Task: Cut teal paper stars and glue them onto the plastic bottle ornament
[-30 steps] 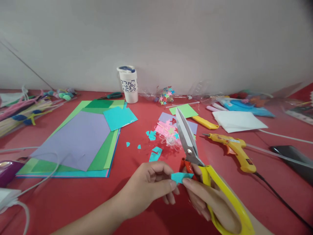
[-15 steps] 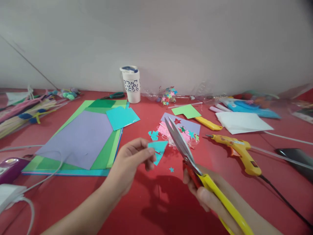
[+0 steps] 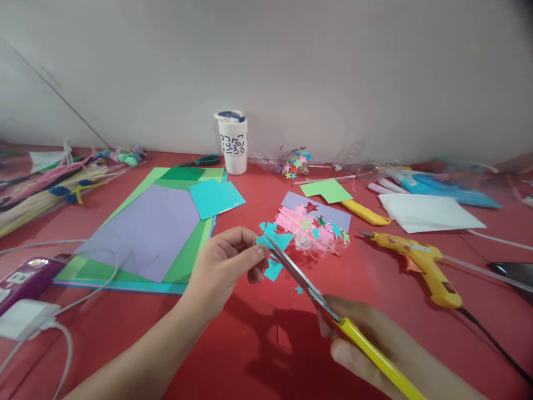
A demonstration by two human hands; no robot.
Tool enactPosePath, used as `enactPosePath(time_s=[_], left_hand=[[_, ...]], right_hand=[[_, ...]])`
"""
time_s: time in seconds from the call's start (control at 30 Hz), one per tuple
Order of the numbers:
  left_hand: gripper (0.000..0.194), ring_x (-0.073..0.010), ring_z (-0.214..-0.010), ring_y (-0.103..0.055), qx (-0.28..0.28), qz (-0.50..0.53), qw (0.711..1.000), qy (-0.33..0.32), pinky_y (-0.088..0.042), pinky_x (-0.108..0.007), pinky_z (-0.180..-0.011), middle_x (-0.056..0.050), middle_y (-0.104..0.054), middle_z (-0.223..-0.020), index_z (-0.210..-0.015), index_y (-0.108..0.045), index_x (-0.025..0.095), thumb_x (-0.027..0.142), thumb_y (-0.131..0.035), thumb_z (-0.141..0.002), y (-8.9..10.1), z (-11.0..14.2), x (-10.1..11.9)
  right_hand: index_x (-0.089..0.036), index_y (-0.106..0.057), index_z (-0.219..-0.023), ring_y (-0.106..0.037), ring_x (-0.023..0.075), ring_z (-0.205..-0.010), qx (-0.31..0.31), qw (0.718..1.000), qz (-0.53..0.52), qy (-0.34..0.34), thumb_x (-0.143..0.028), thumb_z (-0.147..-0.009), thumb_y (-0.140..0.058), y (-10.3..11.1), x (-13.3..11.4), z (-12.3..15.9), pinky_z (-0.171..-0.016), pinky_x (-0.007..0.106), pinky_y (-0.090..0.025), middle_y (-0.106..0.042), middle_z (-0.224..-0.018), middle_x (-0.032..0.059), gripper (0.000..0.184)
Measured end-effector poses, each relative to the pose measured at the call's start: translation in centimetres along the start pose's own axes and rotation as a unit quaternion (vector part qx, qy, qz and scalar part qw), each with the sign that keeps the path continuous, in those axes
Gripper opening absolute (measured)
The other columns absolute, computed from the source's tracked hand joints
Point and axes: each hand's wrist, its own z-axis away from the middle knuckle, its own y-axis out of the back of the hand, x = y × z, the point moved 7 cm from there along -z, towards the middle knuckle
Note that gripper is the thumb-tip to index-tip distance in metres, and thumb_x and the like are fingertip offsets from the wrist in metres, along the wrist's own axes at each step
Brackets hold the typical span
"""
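Between the thumb and fingers of my left hand (image 3: 233, 261) is a small piece of turquoise paper (image 3: 273, 268), notched on its right side. My right hand (image 3: 362, 333) grips a pair of scissors (image 3: 318, 300) with yellow handles. Their blades reach up and left, and the tips lie across the turquoise paper beside my left fingers. A tiny turquoise star (image 3: 298, 290) rests on the red table below the blades. Just behind the paper are turquoise scraps (image 3: 268, 226), pink paper with clear wrap and scattered stars (image 3: 306, 223), and a lilac sheet (image 3: 333, 213).
Coloured paper sheets (image 3: 141, 233) and a turquoise sheet (image 3: 216, 200) lie left. A white cup (image 3: 234, 144) stands at the back. To the right are a yellow glue gun (image 3: 416, 258) with its cord, a yellow cutter (image 3: 366, 213) and a white packet (image 3: 431, 212). White cables (image 3: 62, 333) cross the left.
The scissors have swung left and their blades have come together over the turquoise paper. The view has turned slightly left, so the table's things appear farther right.
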Motion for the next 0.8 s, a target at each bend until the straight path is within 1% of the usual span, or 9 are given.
enactPosePath(time_s=[0.1, 0.23, 0.37, 0.43, 0.5, 0.6, 0.67, 0.8], left_hand=[[0.013, -0.0051, -0.042, -0.054, 0.003, -0.006, 1.0, 0.009, -0.042, -0.016, -0.044, 0.004, -0.062, -0.052, -0.062, -0.061, 0.016, 0.019, -0.066, -0.073, -0.1, 0.1, 0.0], [0.014, -0.0049, -0.042, -0.054, 0.001, -0.011, 1.0, 0.024, -0.042, -0.015, -0.043, 0.004, -0.062, -0.051, -0.061, -0.06, 0.016, 0.019, -0.067, -0.072, -0.2, 0.2, -0.1], [0.015, -0.0053, -0.042, -0.054, -0.004, -0.013, 0.999, 0.034, -0.042, -0.016, -0.043, 0.005, -0.062, -0.052, -0.062, -0.059, 0.016, 0.02, -0.067, -0.073, -0.2, 0.2, -0.4], [0.015, -0.0054, -0.042, -0.053, -0.002, -0.01, 0.999, 0.038, -0.042, -0.016, -0.043, 0.005, -0.062, -0.052, -0.062, -0.058, 0.016, 0.021, -0.068, -0.073, -0.1, 0.2, -0.6], [0.016, -0.0051, -0.041, -0.053, -0.002, -0.005, 0.999, 0.041, -0.041, -0.016, -0.043, 0.005, -0.062, -0.051, -0.062, -0.057, 0.016, 0.021, -0.068, -0.073, -0.1, 0.1, -0.7], [0.017, -0.0048, -0.04, -0.052, -0.007, -0.001, 0.999, 0.043, -0.041, -0.016, -0.042, 0.005, -0.061, -0.05, -0.061, -0.057, 0.016, 0.021, -0.068, -0.072, -0.2, 0.1, -0.7], [0.017, -0.0049, -0.041, -0.052, -0.011, 0.005, 0.999, 0.043, -0.041, -0.016, -0.042, 0.004, -0.061, -0.05, -0.061, -0.057, 0.016, 0.021, -0.069, -0.072, -0.3, 0.1, -0.7], [0.017, -0.005, -0.041, -0.052, -0.016, 0.013, 0.999, 0.045, -0.041, -0.015, -0.042, 0.004, -0.062, -0.051, -0.062, -0.057, 0.016, 0.021, -0.069, -0.073, -0.3, 0.1, -0.8]], right_hand=[[-0.022, -0.054, -0.068, -0.06, 0.0216, -0.07, 0.038, 0.999, -0.008, -0.02, -0.07, -0.078, -0.053, 0.1, 0.4, 0.2, -0.05, 0.023, -0.045, -0.064, -0.074, 0.005, 0.048], [-0.021, -0.056, -0.07, -0.057, 0.0192, -0.066, 0.031, 0.999, 0.01, 0.004, -0.073, -0.078, -0.05, -0.1, 0.3, 0.2, -0.051, 0.023, -0.045, -0.059, -0.067, 0.0032, 0.053], [-0.021, -0.053, -0.07, -0.051, 0.0169, -0.061, 0.021, 0.999, 0.019, 0.015, -0.074, -0.079, -0.046, 0.1, 0.0, -0.2, -0.051, 0.023, -0.041, -0.052, -0.063, 0.0009, 0.054], [-0.022, -0.049, -0.069, -0.045, 0.0156, -0.058, 0.008, 1.0, 0.014, 0.014, -0.075, -0.079, -0.045, 0.0, 0.0, -0.4, -0.05, 0.024, -0.036, -0.046, -0.061, -0.0009, 0.055], [-0.022, -0.044, -0.068, -0.037, 0.0135, -0.054, -0.024, 1.0, 0.002, 0.004, -0.077, -0.079, -0.042, -0.5, 0.1, -0.6, -0.049, 0.025, -0.029, -0.038, -0.059, -0.0036, 0.056], [-0.023, -0.035, -0.067, -0.026, 0.0117, -0.054, -0.074, 0.997, -0.023, -0.012, -0.079, -0.078, -0.039, -1.2, 0.3, -0.9, -0.05, 0.027, -0.02, -0.028, -0.059, -0.0063, 0.057], [-0.023, -0.031, -0.067, -0.024, 0.0114, -0.054, -0.087, 0.996, -0.031, -0.012, -0.08, -0.078, -0.038, -1.3, 0.3, -1.0, -0.051, 0.028, -0.017, -0.025, -0.06, -0.0072, 0.058], [-0.023, -0.029, -0.067, -0.024, 0.0113, -0.053, -0.089, 0.996, -0.022, -0.002, -0.08, -0.079, -0.037, -1.3, 0.2, -1.1, -0.051, 0.028, -0.015, -0.024, -0.06, -0.0074, 0.058]])
